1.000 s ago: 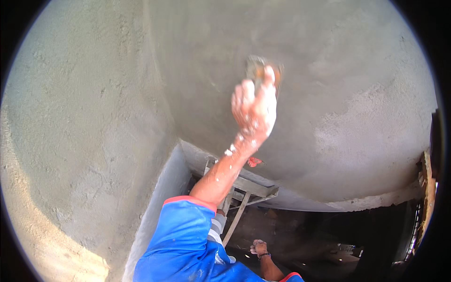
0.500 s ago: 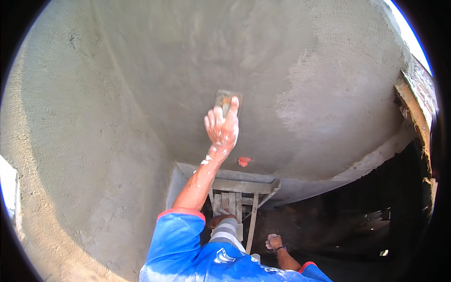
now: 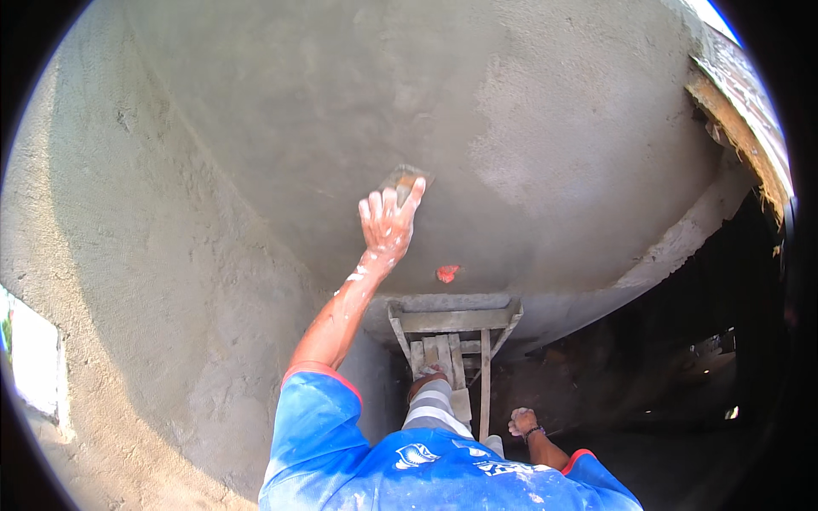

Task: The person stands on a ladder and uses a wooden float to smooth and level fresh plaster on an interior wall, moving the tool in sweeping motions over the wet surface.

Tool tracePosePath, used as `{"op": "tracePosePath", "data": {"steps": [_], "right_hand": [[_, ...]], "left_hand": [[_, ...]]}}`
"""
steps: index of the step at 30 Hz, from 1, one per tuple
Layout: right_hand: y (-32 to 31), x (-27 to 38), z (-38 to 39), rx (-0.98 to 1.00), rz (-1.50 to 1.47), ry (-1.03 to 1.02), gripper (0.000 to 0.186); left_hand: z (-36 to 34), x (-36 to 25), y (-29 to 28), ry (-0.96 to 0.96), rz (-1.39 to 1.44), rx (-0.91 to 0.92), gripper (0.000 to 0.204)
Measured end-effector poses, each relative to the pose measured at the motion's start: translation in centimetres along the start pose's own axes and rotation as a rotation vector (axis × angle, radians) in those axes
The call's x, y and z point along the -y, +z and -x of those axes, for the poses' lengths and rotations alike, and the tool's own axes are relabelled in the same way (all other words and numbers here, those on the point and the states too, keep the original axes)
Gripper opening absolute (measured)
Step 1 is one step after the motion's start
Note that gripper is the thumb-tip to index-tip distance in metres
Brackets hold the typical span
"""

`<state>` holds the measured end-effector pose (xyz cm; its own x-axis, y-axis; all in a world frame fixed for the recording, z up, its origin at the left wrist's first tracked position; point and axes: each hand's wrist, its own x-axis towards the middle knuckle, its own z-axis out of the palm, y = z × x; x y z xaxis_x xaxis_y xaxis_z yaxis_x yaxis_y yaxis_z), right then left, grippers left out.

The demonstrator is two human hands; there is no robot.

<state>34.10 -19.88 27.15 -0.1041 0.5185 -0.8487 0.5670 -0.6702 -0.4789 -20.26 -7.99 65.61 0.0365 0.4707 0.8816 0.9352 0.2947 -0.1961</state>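
My left hand [image 3: 388,223], spotted with pale plaster, is closed around the handle of a plastering trowel [image 3: 402,180]. The trowel's flat rectangular blade lies at the grey plastered wall [image 3: 341,111], its lower part hidden behind my fingers. Below it, a small red-orange lump or plug [image 3: 447,273] shows at the wall's surface. Down at my right side hangs my right hand [image 3: 523,422], its fingers curled into a loose fist and coated with pale dust. Nothing shows in it, and a dark band circles that wrist.
Under me is a wooden scaffold [image 3: 452,321] with planks, one bare foot on it. A second rough plastered wall [image 3: 196,281] meets the first at a left corner. Splintered wood [image 3: 740,136] juts out at upper right. Dark space drops away at lower right.
The view has turned slightly. My left hand has moved a little leftward with the trowel, whose blade looks more tilted. My right hand still hangs curled at my side.
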Motion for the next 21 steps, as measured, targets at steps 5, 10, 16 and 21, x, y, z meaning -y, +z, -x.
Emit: {"op": "tracePosePath", "data": {"steps": [5,10,16,21], "right_hand": [[-0.3,-0.6,-1.0,-0.081,-0.232,-0.121,0.008],[-0.1,-2.7,2.8,-0.194,-0.212,-0.061,0.013],[-0.6,-10.5,6.3,-0.262,-0.265,0.125,0.009],[-0.2,-14.7,8.2,-0.333,-0.356,0.174,0.009]], "left_hand": [[14.8,-1.7,-0.8,-0.023,0.137,0.469,0.061],[22.3,-5.7,-6.9,-0.732,0.62,0.353,0.061],[27.4,-10.5,-8.2,-1.468,1.064,0.603,0.048],[28.6,-15.8,-8.3,-1.698,1.561,0.872,0.046]]}}
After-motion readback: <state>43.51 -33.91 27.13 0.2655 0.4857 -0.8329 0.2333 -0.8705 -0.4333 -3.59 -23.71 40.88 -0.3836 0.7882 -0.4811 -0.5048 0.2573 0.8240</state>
